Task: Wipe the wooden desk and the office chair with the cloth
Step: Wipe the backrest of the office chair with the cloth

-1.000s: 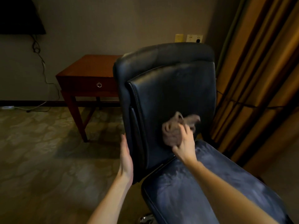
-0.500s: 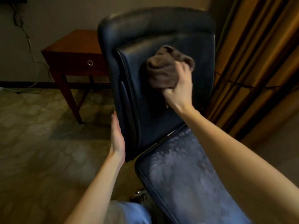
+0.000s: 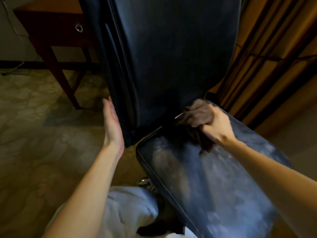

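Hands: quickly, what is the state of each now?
Left hand: open, fingers straight, at the side of the dark blue leather office chair.
Right hand: grips the crumpled brown cloth.

Chair back (image 3: 171, 48) noted as dark navy, near black. Seat (image 3: 214, 186) seen as dusty blue, mottled with pale grey patches. Cloth (image 3: 197, 114) recorded as grey-brown. Bench (image 3: 51, 23) logged as reddish-brown wood, with a silver ring pull (image 3: 78, 28). Carpet (image 3: 34, 134) marked as olive-tan with a pale cobble pattern. Curtain (image 3: 274, 48) striped gold and dark brown. Trousers (image 3: 128, 212) noted as pale blue.
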{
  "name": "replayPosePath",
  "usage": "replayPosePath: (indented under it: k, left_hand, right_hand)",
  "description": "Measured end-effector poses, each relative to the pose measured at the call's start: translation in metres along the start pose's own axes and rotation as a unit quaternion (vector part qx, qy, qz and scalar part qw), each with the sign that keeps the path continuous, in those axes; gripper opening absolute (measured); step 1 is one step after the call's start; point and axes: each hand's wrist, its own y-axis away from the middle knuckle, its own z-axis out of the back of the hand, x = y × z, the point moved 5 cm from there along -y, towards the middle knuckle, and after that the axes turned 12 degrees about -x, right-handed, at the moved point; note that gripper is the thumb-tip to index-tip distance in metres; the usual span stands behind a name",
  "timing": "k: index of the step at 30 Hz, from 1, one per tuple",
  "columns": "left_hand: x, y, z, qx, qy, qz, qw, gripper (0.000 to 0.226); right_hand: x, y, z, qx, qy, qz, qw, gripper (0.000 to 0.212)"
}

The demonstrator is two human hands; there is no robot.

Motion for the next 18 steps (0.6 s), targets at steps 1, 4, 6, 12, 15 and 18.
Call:
replayPosePath:
  k: [1,4,6,12,15,18]
  left_hand:
    - [0.001,0.001,0.0,-0.002,-0.002,-0.001,1.0,0.064]
    - [-0.001,0.004,-0.004,-0.017,-0.015,0.006,1.0,0.061]
    - [0.004,0.002,-0.003,-0.025,-0.028,0.014,0.999,0.061]
    - [0.036,-0.016,0.01,-0.04,-0.123,0.097,0.987,0.068]
    - [0.037,-0.024,0.011,-0.017,-0.152,0.081,0.985,0.069]
    - [0.04,-0.029,0.012,0.011,-0.156,0.081,0.984,0.07]
  right_hand:
    - [-0.009,0.006,0.006,-0.037,-0.006,-0.009,0.999,0.052]
    - [0.004,0.02,-0.004,-0.062,-0.03,0.052,0.996,0.062]
    - [0.026,0.026,-0.034,-0.029,-0.049,0.109,0.992,0.077]
    - [0.033,0.046,-0.156,0.213,0.194,0.119,0.95,0.106]
    - [0.026,0.039,-0.176,0.218,0.153,0.058,0.962,0.109]
    - [0.037,0.038,-0.182,0.196,0.153,0.098,0.964,0.113]
